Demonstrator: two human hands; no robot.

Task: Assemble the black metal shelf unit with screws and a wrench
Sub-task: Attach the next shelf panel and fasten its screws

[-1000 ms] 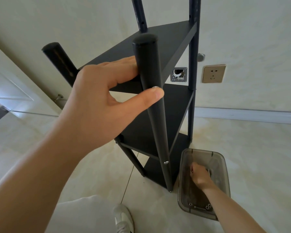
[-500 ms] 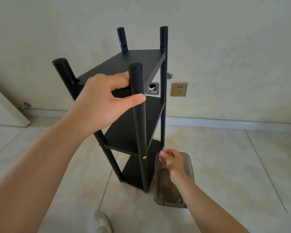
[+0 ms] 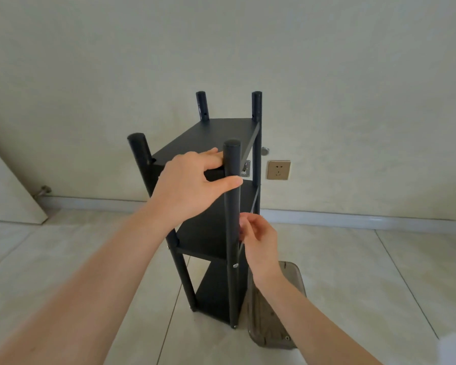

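**Shelf unit held at its near front post**

The black metal shelf unit (image 3: 216,138) stands upright on the tiled floor (image 3: 353,272), close to the pale wall (image 3: 327,75), with four round posts rising above its top shelf. A silver screw head (image 3: 235,265) shows low on the near right post (image 3: 232,206), at the level of a lower shelf.

The left hand (image 3: 190,188) rests over the front edge of the top shelf, fingers lying on the panel and thumb pressed against the near right post, so its grip is clenched on shelf and post together. The right hand (image 3: 258,235) sits lower, just beside the same post, fingertips pinched together near it; whether they hold a screw or anything else cannot be told.

A translucent grey plastic bin (image 3: 274,327) lies on the floor just right of the unit's base, partly hidden by the right forearm. On the wall behind are a beige power socket (image 3: 278,169) and a small metal plate (image 3: 245,168).
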